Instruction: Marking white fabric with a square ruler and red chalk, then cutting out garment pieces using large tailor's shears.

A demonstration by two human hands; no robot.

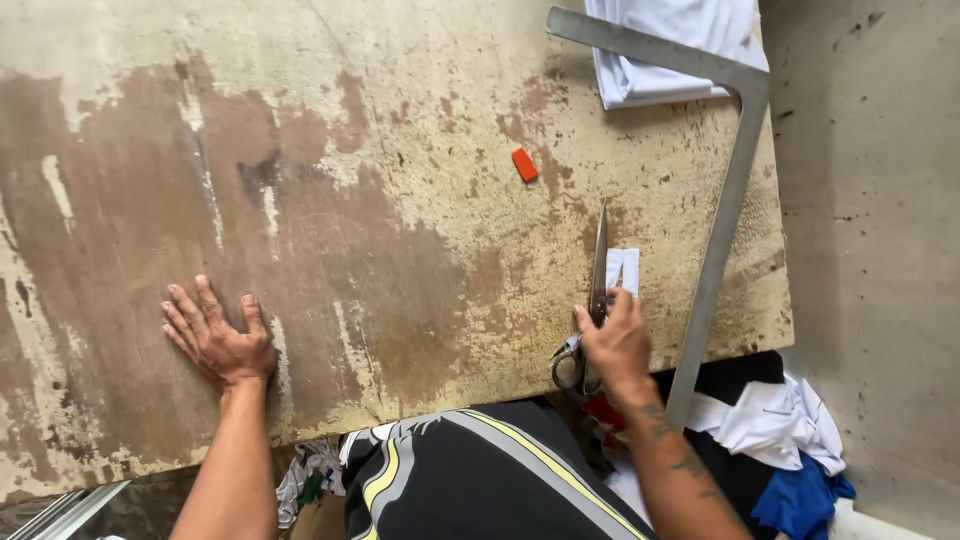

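Note:
My left hand (215, 335) lies flat on the worn brown tabletop (380, 200), fingers spread, holding nothing. My right hand (615, 340) rests on a pair of large metal scissors (597, 280) near the table's front edge, fingers over the part just above the handles. The closed blades point away from me. A small white fabric piece (628, 265) lies just right of the blades, touching my fingertips.
A big metal L-square (725, 200) lies along the table's right side. Folded white cloth (660, 40) sits at the far right corner. A small orange chalk piece (525, 164) lies mid-table. White, blue and black fabrics (790, 440) are piled on the floor at right.

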